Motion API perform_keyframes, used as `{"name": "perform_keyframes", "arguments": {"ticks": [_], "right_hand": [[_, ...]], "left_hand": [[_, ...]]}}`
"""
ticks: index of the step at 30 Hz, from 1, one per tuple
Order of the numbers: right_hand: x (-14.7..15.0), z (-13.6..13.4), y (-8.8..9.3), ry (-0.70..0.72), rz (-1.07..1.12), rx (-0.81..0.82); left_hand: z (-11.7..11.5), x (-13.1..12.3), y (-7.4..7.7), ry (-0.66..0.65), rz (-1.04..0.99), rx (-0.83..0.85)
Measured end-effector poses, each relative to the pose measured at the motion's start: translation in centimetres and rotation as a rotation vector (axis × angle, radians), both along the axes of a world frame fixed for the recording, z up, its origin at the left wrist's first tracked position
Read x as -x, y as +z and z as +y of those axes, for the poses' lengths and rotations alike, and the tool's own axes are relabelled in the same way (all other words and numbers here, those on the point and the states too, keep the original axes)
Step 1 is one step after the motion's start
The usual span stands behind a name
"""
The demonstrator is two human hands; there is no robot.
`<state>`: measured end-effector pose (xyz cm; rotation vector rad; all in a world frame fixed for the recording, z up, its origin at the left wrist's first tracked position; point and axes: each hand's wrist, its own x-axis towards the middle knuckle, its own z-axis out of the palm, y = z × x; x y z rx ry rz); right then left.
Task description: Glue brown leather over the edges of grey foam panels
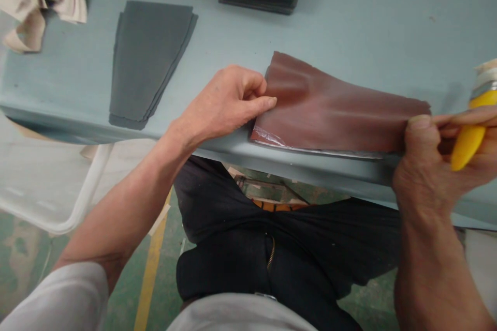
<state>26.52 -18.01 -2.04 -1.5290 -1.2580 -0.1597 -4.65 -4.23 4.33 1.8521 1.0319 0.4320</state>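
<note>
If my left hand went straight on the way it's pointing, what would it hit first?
The reddish-brown sheet: your left hand touches its left end. Beyond that, your right hand seems roughly in line, though depth is hard to judge.

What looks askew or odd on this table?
The stack of dark grey tapered sheets is uneven, its edges out of line. A shiny whitish streak marks the glossy reddish-brown sheet's near left corner; I can't tell whether it's damage.

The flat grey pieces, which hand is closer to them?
Left: the left hand is to the right of the grey pieces, not touching; the right hand is farther right, holding the yellow brush.
</note>
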Motion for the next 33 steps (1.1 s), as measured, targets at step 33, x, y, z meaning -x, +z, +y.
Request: {"name": "perform_keyframes", "arguments": {"ticks": [33], "right_hand": [[-0.7, 0.5, -0.5, -0.004, 0.03, -0.004]], "left_hand": [[-0.9, 0.3, -0.3, -0.031, 0.132, -0.195]]}}
